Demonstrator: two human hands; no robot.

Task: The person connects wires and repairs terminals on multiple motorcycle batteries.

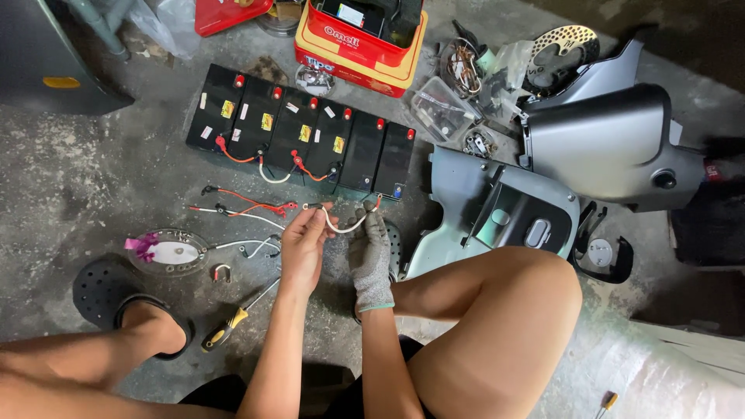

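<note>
the bare left hand (304, 237) and gloved right hand (371, 247) each pinch an end of a short white jumper cable (344, 226), slack above the concrete floor (70, 186), near the black batteries (299, 140). best gripped close to its terminals.

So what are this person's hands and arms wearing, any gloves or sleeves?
The left hand is bare, with no glove, ring or watch visible. The right hand wears a grey knit work glove with a thin teal edge at the cuff. Both forearms are uncovered; no sleeves show in the head view.
</note>
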